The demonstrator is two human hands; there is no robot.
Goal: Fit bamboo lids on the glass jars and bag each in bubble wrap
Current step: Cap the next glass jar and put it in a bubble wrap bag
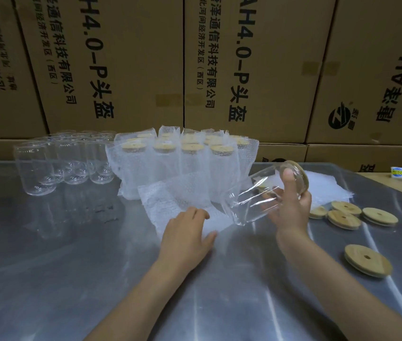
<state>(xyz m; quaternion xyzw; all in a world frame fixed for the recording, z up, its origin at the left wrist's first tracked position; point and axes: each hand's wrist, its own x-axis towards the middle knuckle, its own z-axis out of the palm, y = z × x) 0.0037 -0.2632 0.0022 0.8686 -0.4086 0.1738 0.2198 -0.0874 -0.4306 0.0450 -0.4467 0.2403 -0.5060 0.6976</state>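
Note:
My right hand [290,205] grips a clear glass jar [249,198] tilted on its side, with a bamboo lid [302,174] fitted on its upper end and my thumb lying across the lid. The jar's base points down-left toward a flat bubble wrap bag [170,195] lying on the table. My left hand [187,232] rests on the near edge of that bag, fingers spread. Several loose bamboo lids [343,219] lie to the right, one closer [368,260].
Several bare glass jars [64,161] stand at the back left. Several lidded jars in bubble wrap [182,156] stand behind the bag. A pile of bubble wrap bags [327,188] lies at the right. Cardboard boxes [244,70] wall the far side of the steel table [72,267].

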